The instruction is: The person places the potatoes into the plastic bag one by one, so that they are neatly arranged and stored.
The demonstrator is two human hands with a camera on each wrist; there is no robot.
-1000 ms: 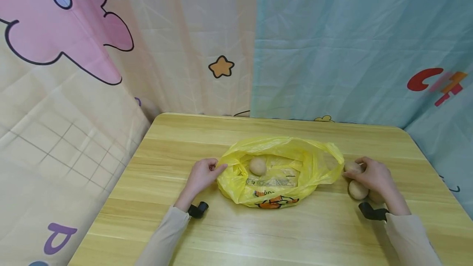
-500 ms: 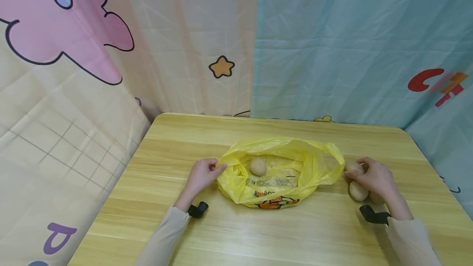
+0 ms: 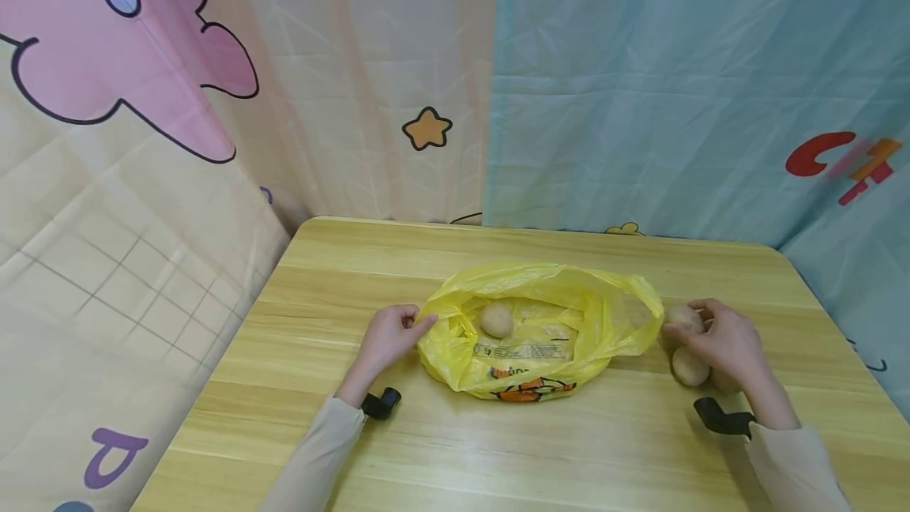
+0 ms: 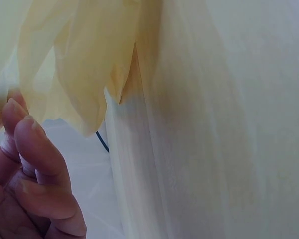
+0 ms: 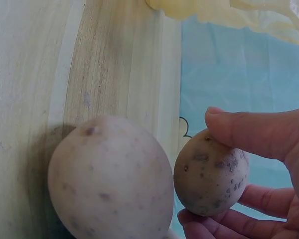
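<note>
A thin yellow plastic bag [image 3: 596,342] lies spread with its mouth facing up, one potato [image 3: 496,321] inside. My left hand [image 3: 387,338] pinches the bag's left rim between thumb and fingers; in the left wrist view, curled fingers [image 4: 40,154] meet the yellow film. To the right of the bag, my right hand [image 3: 732,342] grips a potato [image 5: 209,174] with dark specks, thumb on one side and fingers on the other. A paler potato [image 5: 109,179] is close beside it in the right wrist view. Another potato [image 3: 725,382] is partly hidden below the right wrist.
The wooden table [image 3: 498,457] has its far edge against a printed curtain [image 3: 604,85]. A bag handle loop [image 3: 647,310] reaches toward the right hand. Black wrist mounts [image 3: 720,417] stick out by both wrists.
My right hand has shifted slightly to the right and up with the potato in its grip. The left hand and the bag have stayed in place.
</note>
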